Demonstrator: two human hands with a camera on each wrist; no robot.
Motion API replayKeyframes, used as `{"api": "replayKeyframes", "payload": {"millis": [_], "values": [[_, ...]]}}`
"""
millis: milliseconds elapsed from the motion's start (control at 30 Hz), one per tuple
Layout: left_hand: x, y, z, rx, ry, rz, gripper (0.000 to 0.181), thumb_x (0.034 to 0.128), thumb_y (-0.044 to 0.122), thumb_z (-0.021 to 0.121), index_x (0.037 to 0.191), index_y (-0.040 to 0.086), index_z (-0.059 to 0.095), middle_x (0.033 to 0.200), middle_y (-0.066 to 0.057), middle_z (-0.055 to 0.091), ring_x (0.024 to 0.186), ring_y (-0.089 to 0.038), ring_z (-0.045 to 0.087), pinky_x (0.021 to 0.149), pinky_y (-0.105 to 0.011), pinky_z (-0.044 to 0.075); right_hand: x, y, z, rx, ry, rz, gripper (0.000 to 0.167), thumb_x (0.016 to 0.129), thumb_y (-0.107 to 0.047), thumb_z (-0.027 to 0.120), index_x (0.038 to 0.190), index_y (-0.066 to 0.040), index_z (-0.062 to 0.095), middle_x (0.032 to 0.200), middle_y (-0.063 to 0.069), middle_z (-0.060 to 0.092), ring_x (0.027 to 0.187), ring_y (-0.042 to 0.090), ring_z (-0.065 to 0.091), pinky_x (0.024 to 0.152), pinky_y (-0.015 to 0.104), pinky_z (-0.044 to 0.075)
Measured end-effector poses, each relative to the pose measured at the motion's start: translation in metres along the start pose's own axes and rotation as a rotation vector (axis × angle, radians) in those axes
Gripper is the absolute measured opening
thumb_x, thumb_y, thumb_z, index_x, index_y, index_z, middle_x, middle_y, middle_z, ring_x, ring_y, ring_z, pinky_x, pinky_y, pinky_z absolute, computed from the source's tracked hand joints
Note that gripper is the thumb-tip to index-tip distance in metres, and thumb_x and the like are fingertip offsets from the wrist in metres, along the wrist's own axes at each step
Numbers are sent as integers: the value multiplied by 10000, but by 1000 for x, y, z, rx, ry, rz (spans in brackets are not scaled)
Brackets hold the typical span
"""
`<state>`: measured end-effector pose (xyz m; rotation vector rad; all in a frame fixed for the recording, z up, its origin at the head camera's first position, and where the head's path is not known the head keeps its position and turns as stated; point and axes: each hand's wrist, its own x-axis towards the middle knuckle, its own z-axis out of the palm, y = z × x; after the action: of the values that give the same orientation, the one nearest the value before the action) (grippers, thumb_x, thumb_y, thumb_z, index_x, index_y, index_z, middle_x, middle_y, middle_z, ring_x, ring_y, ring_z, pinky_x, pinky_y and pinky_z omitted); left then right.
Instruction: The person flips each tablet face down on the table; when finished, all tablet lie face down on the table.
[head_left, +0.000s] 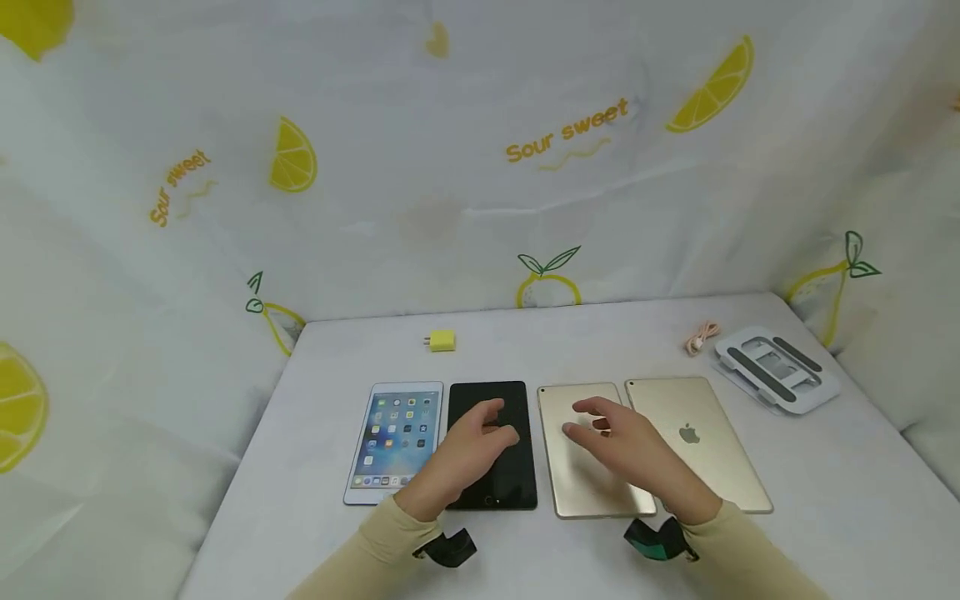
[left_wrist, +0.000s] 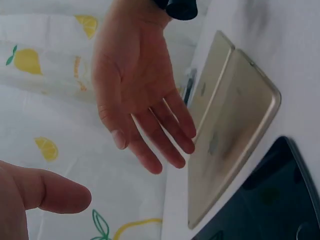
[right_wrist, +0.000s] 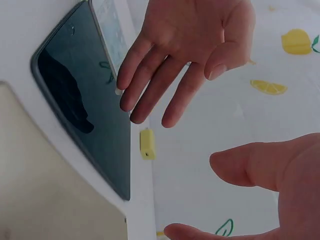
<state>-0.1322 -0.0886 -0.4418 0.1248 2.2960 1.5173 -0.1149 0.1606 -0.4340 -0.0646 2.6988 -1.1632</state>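
Note:
Four tablets lie in a row on the white table. My left hand (head_left: 468, 450) hovers over the black tablet (head_left: 517, 479), fingers relaxed, holding nothing. Left of it is a white tablet (head_left: 397, 433) with its screen lit. Above a gold tablet (head_left: 562, 475), back side up, my right hand (head_left: 630, 442) hangs with loosely bent fingers and nothing in them. Another gold tablet (head_left: 712, 425) with an apple logo lies to its right. Both palms, the left (right_wrist: 190, 35) and the right (left_wrist: 140, 75), appear empty in the wrist views.
A yellow plug adapter (head_left: 442, 340) sits behind the black tablet. At the back right are a coiled pink cable (head_left: 702, 337) and a white and grey folded stand (head_left: 776, 371). A white curtain (head_left: 420, 208) with lemon prints hangs behind the table (head_left: 292, 467).

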Motion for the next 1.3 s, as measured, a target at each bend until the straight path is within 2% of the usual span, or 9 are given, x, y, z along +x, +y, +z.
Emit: {"api": "replayKeyframes", "payload": {"millis": [200, 300, 500, 733, 900, 1000, 1133, 1300], "values": [[-6, -10, -29, -19, 57, -33, 735, 1013, 329, 622, 1649, 40, 392, 1715, -216, 394, 1573, -456, 396, 1242, -675, 395, 18, -31, 28, 39, -74, -40, 742, 1013, -455, 703, 1558, 8, 507, 1556, 254, 587, 1310, 431, 673, 1023, 577, 596], [-7, -16, -38, -23, 68, -50, 752, 1008, 329, 625, 1651, 25, 381, 1725, -231, 367, 1591, -466, 364, 1248, -688, 376, 25, -43, 43, 12, -108, -41, 817, 1002, -474, 709, 1587, 36, 453, 1566, 292, 559, 1383, 461, 618, 1092, 614, 551], [-4, -22, -41, -24, 55, -82, 767, 996, 342, 638, 1648, 24, 387, 1734, -218, 357, 1589, -467, 359, 1250, -719, 345, 29, -49, 58, -60, -99, -42, 844, 988, -463, 731, 1571, 80, 452, 1545, 319, 563, 1441, 475, 561, 1149, 635, 503], [-1, -25, -43, -16, 55, -95, 746, 1003, 350, 638, 1643, 44, 406, 1732, -205, 370, 1594, -474, 344, 1243, -742, 333, 28, -48, 62, -48, -100, -36, 818, 978, -447, 749, 1555, 70, 487, 1540, 299, 580, 1434, 470, 569, 1139, 635, 512], [-1, -26, -43, -18, 33, -103, 731, 997, 353, 643, 1636, 67, 431, 1713, -232, 387, 1585, -476, 361, 1237, -740, 344, 28, -47, 63, -33, -114, -47, 810, 974, -455, 750, 1552, 55, 502, 1548, 276, 582, 1443, 459, 564, 1149, 639, 502], [-1, -25, -45, -26, 21, -105, 733, 996, 350, 642, 1637, 66, 429, 1714, -237, 381, 1586, -470, 362, 1249, -730, 336, 29, -47, 61, -22, -118, -44, 801, 968, -457, 753, 1547, 43, 515, 1474, 258, 642, 1336, 420, 649, 1088, 616, 550], [-1, -24, -48, -24, 44, -104, 737, 997, 352, 634, 1635, 52, 421, 1723, -243, 364, 1587, -476, 359, 1241, -751, 327, 29, -47, 59, -19, -123, -38, 796, 966, -462, 754, 1541, 37, 524, 1401, 234, 688, 1214, 360, 709, 1019, 584, 592], [-1, -24, -50, -21, 48, -120, 730, 1003, 362, 632, 1633, 55, 427, 1723, -228, 372, 1586, -479, 359, 1223, -777, 325, 29, -47, 58, -22, -124, -39, 791, 966, -466, 751, 1534, 38, 531, 1417, 236, 677, 1227, 358, 702, 1029, 587, 586]]}}
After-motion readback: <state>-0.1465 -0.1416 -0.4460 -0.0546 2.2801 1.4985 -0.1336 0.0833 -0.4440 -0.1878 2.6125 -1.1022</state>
